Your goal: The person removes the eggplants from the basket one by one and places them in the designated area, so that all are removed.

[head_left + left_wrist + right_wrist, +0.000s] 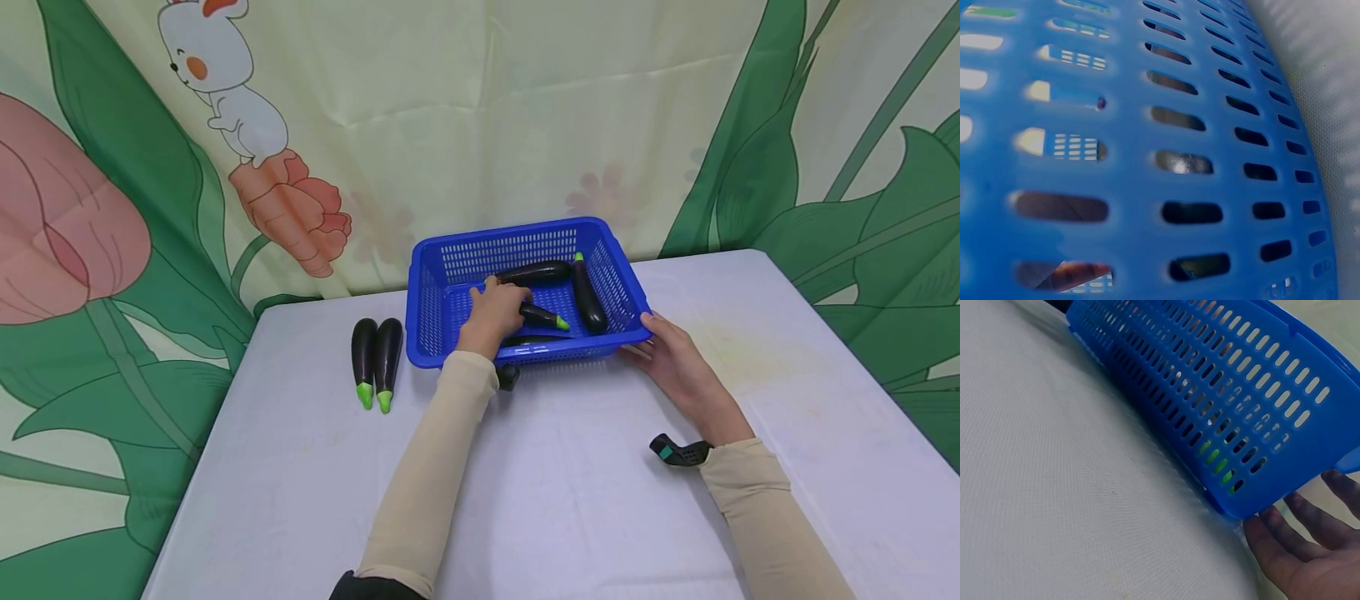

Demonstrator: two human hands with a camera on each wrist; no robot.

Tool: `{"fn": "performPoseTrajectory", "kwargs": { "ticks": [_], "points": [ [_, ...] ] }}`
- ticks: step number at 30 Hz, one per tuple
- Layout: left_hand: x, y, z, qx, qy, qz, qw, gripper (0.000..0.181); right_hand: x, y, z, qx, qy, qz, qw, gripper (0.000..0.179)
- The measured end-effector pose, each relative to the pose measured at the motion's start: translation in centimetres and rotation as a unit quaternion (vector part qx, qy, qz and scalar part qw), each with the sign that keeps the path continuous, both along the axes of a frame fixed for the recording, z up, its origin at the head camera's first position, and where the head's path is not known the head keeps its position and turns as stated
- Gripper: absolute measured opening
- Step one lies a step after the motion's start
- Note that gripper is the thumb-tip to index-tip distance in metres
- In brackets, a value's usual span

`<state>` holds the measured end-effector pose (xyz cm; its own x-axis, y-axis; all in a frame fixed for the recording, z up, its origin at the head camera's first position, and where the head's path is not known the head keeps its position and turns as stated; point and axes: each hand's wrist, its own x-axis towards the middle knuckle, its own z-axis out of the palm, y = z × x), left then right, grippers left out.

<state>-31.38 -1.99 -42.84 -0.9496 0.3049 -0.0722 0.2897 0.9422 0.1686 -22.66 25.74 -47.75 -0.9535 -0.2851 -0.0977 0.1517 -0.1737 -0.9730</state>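
Note:
A blue plastic basket (431, 250) with slotted walls stands at the back of the table and holds several dark eggplants. My left hand (491, 312) reaches over its front rim, fingers bent over an eggplant (542, 315) whose green tip points right; the thick end is hidden under the hand. Close by lie a sideways eggplant (534, 273), an upright-lying one (588, 296) at the right, and another partly seen along the front wall. At the front right corner my right hand (678, 362) touches the basket, its fingers (1316, 519) spread and fairly straight.
Two more eggplants (387, 358) lie side by side left of the basket, green ends toward me. White cloth covers the table (585, 483). Directly behind the basket hangs a printed curtain (465, 125). A black wrist device (678, 451) sits by the right sleeve.

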Motion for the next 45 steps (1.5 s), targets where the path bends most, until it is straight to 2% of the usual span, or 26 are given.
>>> {"fn": "performPoseTrajectory", "kwargs": {
  "ticks": [9,14,22,32,39,45],
  "points": [
    [0.1,0.0,-0.1,0.0,0.006,0.0,1.0,0.033,-0.1,0.0,-0.1,-0.007,0.002,0.003,1.0,0.065],
    [0.4,0.1,0.2,-0.004,0.017,0.001,0.9998,0.034,-0.2,-0.1,-0.1,-0.003,-0.001,0.001,1.0,0.066],
    [1.0,-0.1,0.9,-0.02,0.055,-0.008,0.9982,0.038,-0.1,-0.2,-0.2,-0.016,-0.005,-0.001,0.9999,0.066],
    [1.9,-0.7,1.3,0.012,0.09,-0.031,0.9954,0.038,0.0,0.0,0.1,0.002,-0.008,-0.002,1.0,0.066],
    [3.2,-1.4,2.4,0.03,0.141,-0.044,0.9886,0.043,0.0,0.0,0.1,-0.001,-0.009,0.002,1.0,0.065],
    [3.7,-1.9,2.8,0.036,0.173,-0.055,0.9827,0.043,0.0,-0.1,0.0,0.005,-0.009,0.004,0.9999,0.065]
  ]
}}
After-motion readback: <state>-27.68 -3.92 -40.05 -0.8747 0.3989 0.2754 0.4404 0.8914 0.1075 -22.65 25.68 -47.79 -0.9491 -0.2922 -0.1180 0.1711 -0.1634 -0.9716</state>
